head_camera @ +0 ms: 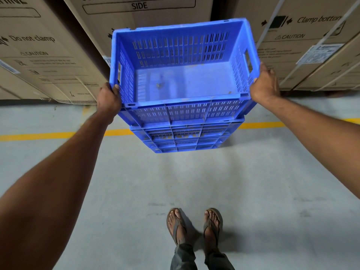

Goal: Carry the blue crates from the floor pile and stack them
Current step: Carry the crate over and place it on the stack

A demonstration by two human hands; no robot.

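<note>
Your left hand (pixel 108 100) and right hand (pixel 265 84) grip the side rims of an empty blue slotted plastic crate (pixel 185 78), fingers curled over each edge, crate directly over a stack of matching blue crates (pixel 183 137), stack sitting across a yellow floor line (pixel 39 136), tall brown cardboard cartons (pixel 136 26) behind the stack, your sandalled feet (pixel 176 223) in front of it.

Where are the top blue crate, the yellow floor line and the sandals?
top blue crate (pixel 185 80): head view, its inner floor.
yellow floor line (pixel 39 136): head view, left stretch.
sandals (pixel 176 228): head view, left strap.
</note>
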